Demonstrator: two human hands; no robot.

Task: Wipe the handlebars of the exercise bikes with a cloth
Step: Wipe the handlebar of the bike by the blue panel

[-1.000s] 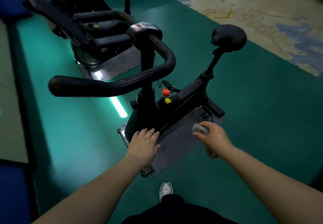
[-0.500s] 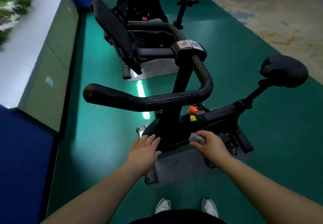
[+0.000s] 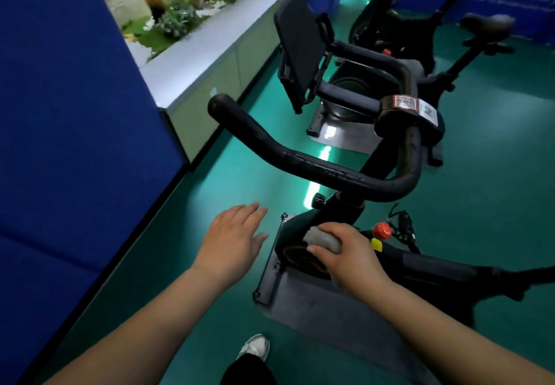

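Three exercise bikes stand ahead of your hands in a row: the nearest bike, a second bike and a third bike. One cloth is bunched in your right hand, fingers curled around it. Your left hand is flat, fingers straight, holding nothing, beside the right. The nearest handlebar lies above both hands, untouched.

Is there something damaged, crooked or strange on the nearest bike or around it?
Nothing clearly stands out. The nearest handlebar looks whole, with some small pale specks on its black surface, perhaps wear or dirt. The right hand grips the cloth low beside the frame, not on the bar; the left hand hovers open.
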